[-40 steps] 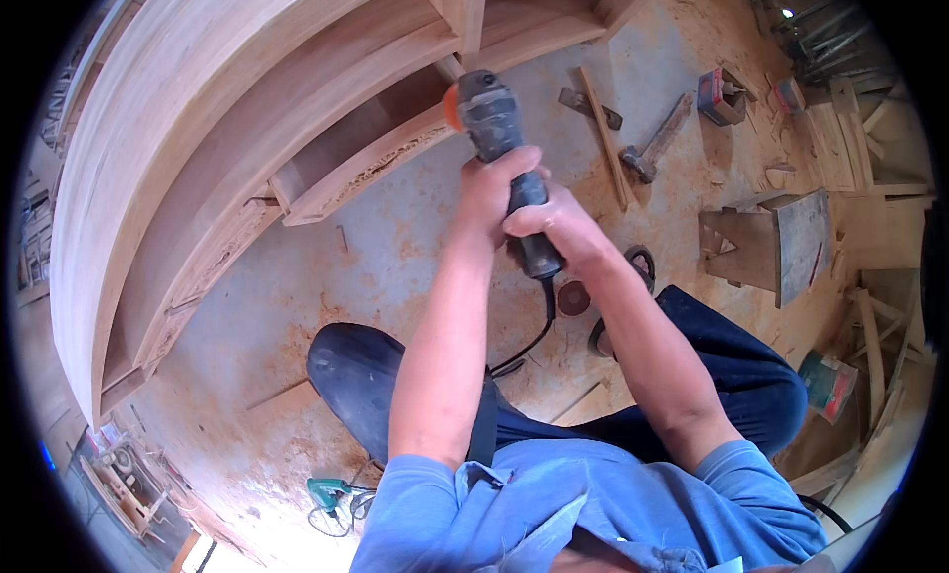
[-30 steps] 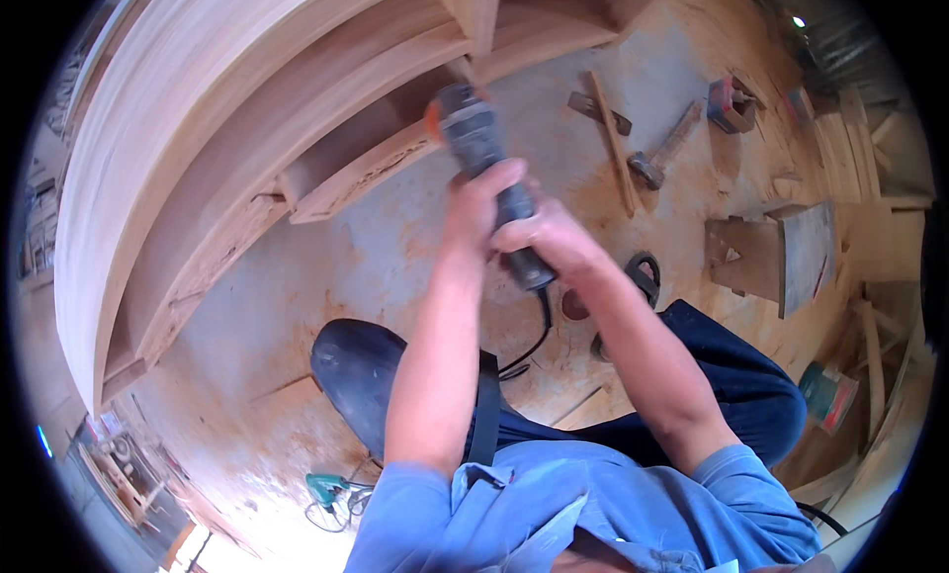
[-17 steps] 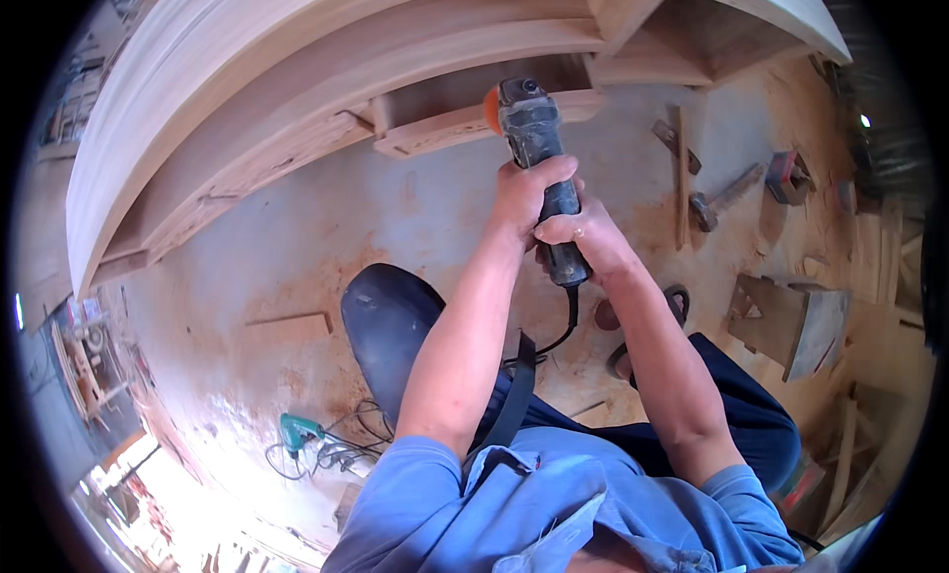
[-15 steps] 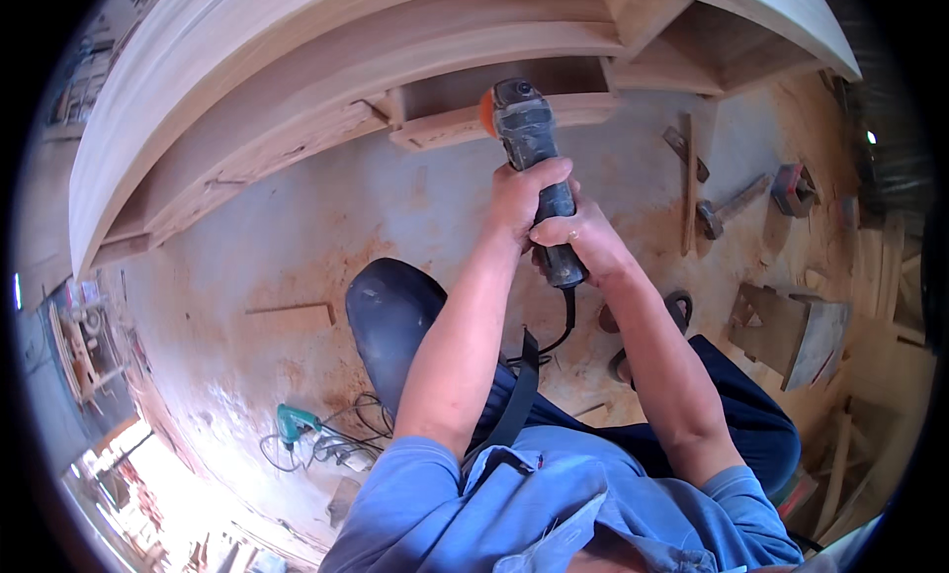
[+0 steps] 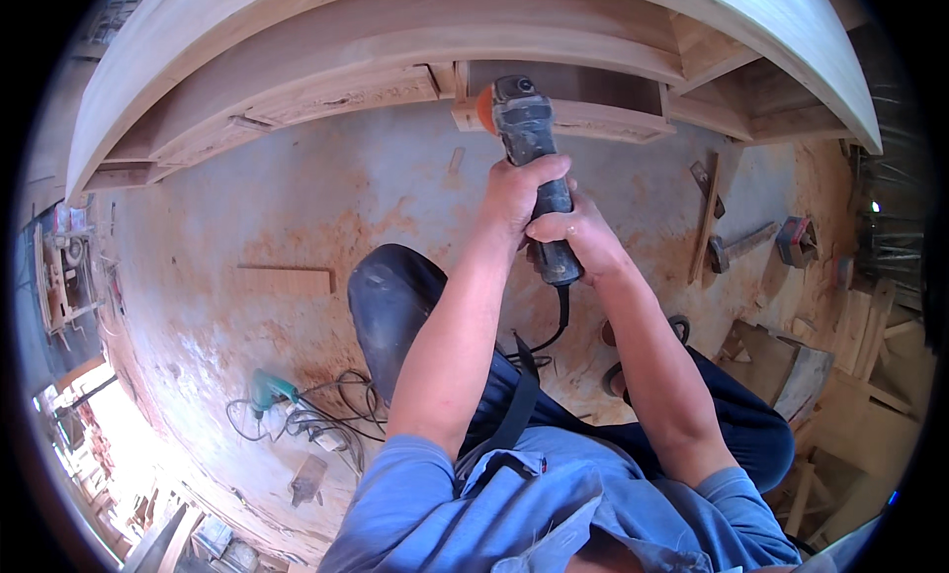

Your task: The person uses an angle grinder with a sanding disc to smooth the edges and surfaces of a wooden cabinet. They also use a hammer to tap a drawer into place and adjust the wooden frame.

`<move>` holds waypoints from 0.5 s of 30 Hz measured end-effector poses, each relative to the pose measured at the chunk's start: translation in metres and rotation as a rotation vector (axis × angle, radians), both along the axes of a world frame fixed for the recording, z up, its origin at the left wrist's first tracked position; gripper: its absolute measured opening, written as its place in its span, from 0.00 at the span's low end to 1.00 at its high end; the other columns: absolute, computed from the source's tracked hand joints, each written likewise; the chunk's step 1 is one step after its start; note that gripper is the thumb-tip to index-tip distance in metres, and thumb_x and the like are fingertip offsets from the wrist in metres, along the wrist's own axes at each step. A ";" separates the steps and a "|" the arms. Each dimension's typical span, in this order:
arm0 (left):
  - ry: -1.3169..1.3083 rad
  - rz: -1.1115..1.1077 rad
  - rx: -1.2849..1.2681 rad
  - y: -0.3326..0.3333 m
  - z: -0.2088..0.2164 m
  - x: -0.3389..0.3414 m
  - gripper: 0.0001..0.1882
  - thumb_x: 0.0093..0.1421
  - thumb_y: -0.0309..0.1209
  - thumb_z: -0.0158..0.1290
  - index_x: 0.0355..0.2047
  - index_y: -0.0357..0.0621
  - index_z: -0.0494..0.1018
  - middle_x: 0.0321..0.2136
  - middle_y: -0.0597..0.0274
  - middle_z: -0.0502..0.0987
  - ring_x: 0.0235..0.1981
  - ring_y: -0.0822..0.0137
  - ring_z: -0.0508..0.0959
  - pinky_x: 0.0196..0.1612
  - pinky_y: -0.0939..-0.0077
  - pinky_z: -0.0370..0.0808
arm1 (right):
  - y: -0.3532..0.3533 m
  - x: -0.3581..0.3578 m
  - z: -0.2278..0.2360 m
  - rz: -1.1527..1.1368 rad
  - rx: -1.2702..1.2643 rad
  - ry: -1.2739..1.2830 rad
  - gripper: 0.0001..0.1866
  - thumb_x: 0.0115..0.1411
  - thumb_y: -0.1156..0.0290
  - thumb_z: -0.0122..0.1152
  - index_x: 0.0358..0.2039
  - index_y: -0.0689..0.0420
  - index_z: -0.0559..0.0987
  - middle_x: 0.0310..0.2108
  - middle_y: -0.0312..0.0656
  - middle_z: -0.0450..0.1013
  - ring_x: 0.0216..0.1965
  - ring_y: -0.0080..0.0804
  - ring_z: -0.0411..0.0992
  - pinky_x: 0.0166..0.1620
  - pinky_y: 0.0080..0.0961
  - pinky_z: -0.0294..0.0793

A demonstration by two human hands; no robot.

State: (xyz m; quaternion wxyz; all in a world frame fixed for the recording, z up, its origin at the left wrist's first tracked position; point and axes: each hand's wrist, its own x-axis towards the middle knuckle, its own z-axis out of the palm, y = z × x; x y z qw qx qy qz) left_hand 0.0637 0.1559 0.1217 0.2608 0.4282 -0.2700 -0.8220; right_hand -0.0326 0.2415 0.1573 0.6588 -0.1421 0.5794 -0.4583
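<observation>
Both hands hold a dusty dark angle grinder [image 5: 529, 138] with an orange disc [image 5: 485, 109] on the left of its head. My left hand [image 5: 515, 189] wraps round the front of the body, behind the head. Just behind it, my right hand [image 5: 583, 232] grips the rear part. A black cord [image 5: 562, 321] leads from the tool's back end down past my legs. Beyond the disc stands a large pale wooden cabinet [image 5: 376, 49] with compartments and an open drawer [image 5: 613, 123]. The disc appears close to the drawer's left end; whether it touches is hard to tell.
On the dusty floor lie a flat board [image 5: 287, 279] and a green power tool [image 5: 272, 390] with tangled cords [image 5: 346, 405] to the left. At right are a hammer [image 5: 741, 247], a wood strip [image 5: 705, 217], a small box [image 5: 794, 242] and wooden offcuts [image 5: 781, 370].
My view has turned, so the cabinet and its open drawer sit further right in the picture. Both hands keep their hold on the grinder, whose disc now lies nearer the drawer's left end.
</observation>
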 end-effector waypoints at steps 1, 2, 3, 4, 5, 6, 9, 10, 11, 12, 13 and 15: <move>-0.013 -0.004 0.003 0.001 0.003 -0.004 0.16 0.52 0.34 0.65 0.34 0.34 0.77 0.27 0.53 0.81 0.26 0.63 0.81 0.32 0.68 0.79 | 0.002 -0.002 0.001 -0.017 0.007 0.009 0.38 0.41 0.72 0.67 0.55 0.63 0.65 0.34 0.47 0.75 0.26 0.33 0.76 0.27 0.30 0.78; -0.027 -0.009 0.007 0.002 0.004 -0.008 0.16 0.52 0.33 0.65 0.34 0.33 0.77 0.26 0.53 0.81 0.25 0.63 0.81 0.31 0.68 0.79 | 0.001 -0.004 -0.002 0.021 -0.014 0.007 0.38 0.41 0.71 0.67 0.55 0.63 0.66 0.34 0.46 0.75 0.26 0.32 0.76 0.28 0.30 0.79; -0.026 0.003 -0.014 0.000 -0.004 -0.005 0.15 0.52 0.33 0.65 0.34 0.33 0.77 0.26 0.52 0.81 0.25 0.63 0.81 0.31 0.68 0.79 | -0.003 -0.003 -0.007 0.057 -0.035 0.006 0.37 0.41 0.71 0.68 0.54 0.63 0.66 0.34 0.46 0.75 0.26 0.32 0.76 0.28 0.30 0.79; -0.023 0.023 -0.013 -0.004 -0.006 -0.002 0.15 0.52 0.32 0.64 0.34 0.34 0.77 0.26 0.52 0.81 0.25 0.63 0.81 0.32 0.68 0.79 | -0.007 -0.003 -0.011 0.084 -0.057 0.009 0.37 0.41 0.71 0.68 0.54 0.63 0.67 0.34 0.46 0.75 0.26 0.32 0.76 0.28 0.30 0.79; -0.019 0.040 -0.007 -0.007 -0.008 0.004 0.14 0.53 0.32 0.64 0.34 0.34 0.77 0.26 0.52 0.81 0.25 0.63 0.81 0.32 0.67 0.79 | -0.011 0.002 0.001 0.066 -0.011 0.012 0.36 0.40 0.71 0.68 0.53 0.63 0.68 0.34 0.45 0.75 0.28 0.32 0.77 0.30 0.29 0.79; -0.015 0.056 0.001 -0.008 -0.010 0.008 0.14 0.53 0.32 0.64 0.35 0.34 0.77 0.27 0.52 0.81 0.25 0.63 0.81 0.32 0.67 0.80 | -0.014 0.006 -0.001 0.071 -0.033 0.029 0.36 0.40 0.71 0.68 0.53 0.64 0.68 0.34 0.44 0.75 0.28 0.32 0.77 0.31 0.29 0.79; -0.016 0.036 0.021 -0.008 -0.010 0.013 0.16 0.54 0.35 0.63 0.36 0.36 0.76 0.28 0.51 0.81 0.28 0.61 0.81 0.38 0.67 0.80 | -0.014 0.005 -0.006 0.087 -0.059 0.058 0.37 0.40 0.71 0.68 0.53 0.64 0.67 0.34 0.44 0.75 0.30 0.32 0.77 0.34 0.30 0.80; -0.020 0.030 0.026 -0.005 -0.009 0.008 0.15 0.54 0.34 0.63 0.36 0.35 0.76 0.28 0.52 0.81 0.28 0.61 0.81 0.37 0.67 0.80 | -0.012 0.002 -0.002 0.083 -0.047 0.049 0.38 0.40 0.71 0.68 0.54 0.64 0.67 0.34 0.44 0.75 0.31 0.33 0.77 0.34 0.30 0.80; -0.024 0.024 0.031 -0.003 -0.008 0.003 0.14 0.54 0.33 0.63 0.35 0.35 0.76 0.28 0.52 0.81 0.27 0.62 0.81 0.35 0.67 0.80 | -0.010 -0.001 0.000 0.079 -0.035 0.041 0.38 0.40 0.71 0.68 0.54 0.65 0.66 0.34 0.45 0.75 0.32 0.33 0.77 0.35 0.30 0.80; -0.028 0.019 0.036 -0.001 -0.007 -0.003 0.14 0.54 0.32 0.63 0.35 0.35 0.76 0.27 0.53 0.81 0.26 0.63 0.81 0.34 0.67 0.80 | -0.005 -0.006 0.002 0.050 -0.031 0.032 0.38 0.41 0.71 0.68 0.55 0.64 0.65 0.35 0.45 0.74 0.31 0.33 0.77 0.34 0.30 0.80; -0.027 -0.002 0.037 0.001 -0.005 -0.009 0.13 0.54 0.32 0.63 0.35 0.35 0.76 0.27 0.53 0.81 0.26 0.63 0.81 0.34 0.67 0.80 | 0.000 -0.011 0.003 0.025 -0.029 0.021 0.38 0.41 0.71 0.68 0.55 0.64 0.65 0.35 0.46 0.74 0.30 0.34 0.77 0.33 0.30 0.80; -0.025 -0.043 0.039 0.009 -0.002 -0.026 0.13 0.54 0.32 0.63 0.34 0.35 0.76 0.27 0.53 0.81 0.26 0.63 0.81 0.34 0.67 0.80 | 0.009 -0.022 0.007 -0.022 -0.024 0.011 0.39 0.42 0.71 0.68 0.55 0.64 0.64 0.36 0.46 0.73 0.29 0.34 0.77 0.31 0.29 0.80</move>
